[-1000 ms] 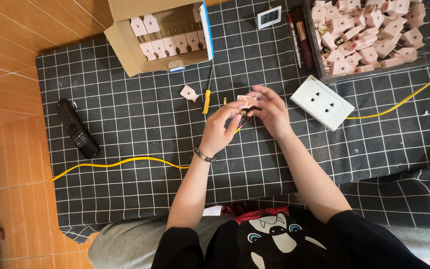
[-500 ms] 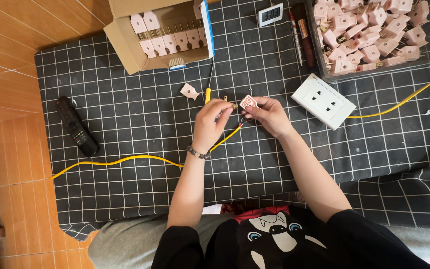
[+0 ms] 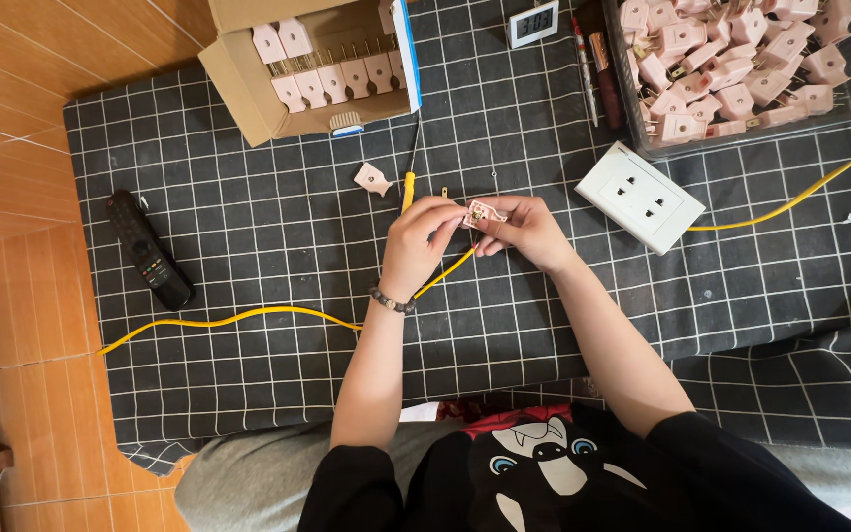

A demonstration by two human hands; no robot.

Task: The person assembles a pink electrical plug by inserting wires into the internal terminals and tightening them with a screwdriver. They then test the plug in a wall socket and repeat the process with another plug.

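Work is happening on a black cloth with a white grid [image 3: 248, 394] spread over an orange wood floor [image 3: 12, 118], so the floor is the surface here. Both forearms reach straight out from the body and the hands meet mid-cloth. The left hand [image 3: 414, 246] wears a bead bracelet, and its fingers pinch one side of a small pink plug half [image 3: 483, 213]; the right hand [image 3: 524, 232] has its fingers closed on the other side, so the part sits right between the two sets of fingertips, lifted a bit off the cloth.

A yellow cable [image 3: 248, 317] runs under the hands and off to both sides. Just beyond the left fingers lie a yellow-handled screwdriver [image 3: 410, 177] and a loose pink plug piece [image 3: 372, 178]. Near the right hand, on its outer side, is a white socket [image 3: 639, 197]. Farther out: a cardboard box [image 3: 248, 89] with rows of pink plugs, a clear bin [image 3: 741, 59] full of them, and a small clock [image 3: 533, 24]. A black remote [image 3: 148, 250] is well off to the left.
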